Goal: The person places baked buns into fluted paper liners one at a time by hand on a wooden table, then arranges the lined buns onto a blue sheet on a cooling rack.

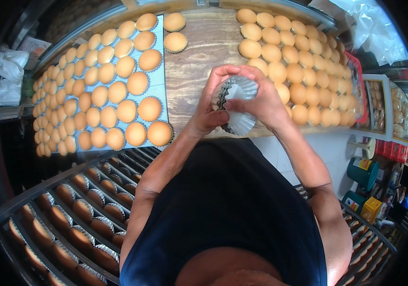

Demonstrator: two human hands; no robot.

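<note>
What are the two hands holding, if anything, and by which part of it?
A stack of fluted metal tins: the left hand is at the scalloped rims, the right hand around the fluted sides.

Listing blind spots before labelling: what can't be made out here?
- Head view: exact count of the stacked fluted tins; left-hand fingers and right-hand fingers cover part of them.
- Head view: full extent of the lower-left rack; cut off by the picture's rim.
- Head view: most of the lower-right rack; behind the right arm and dark top.
</note>
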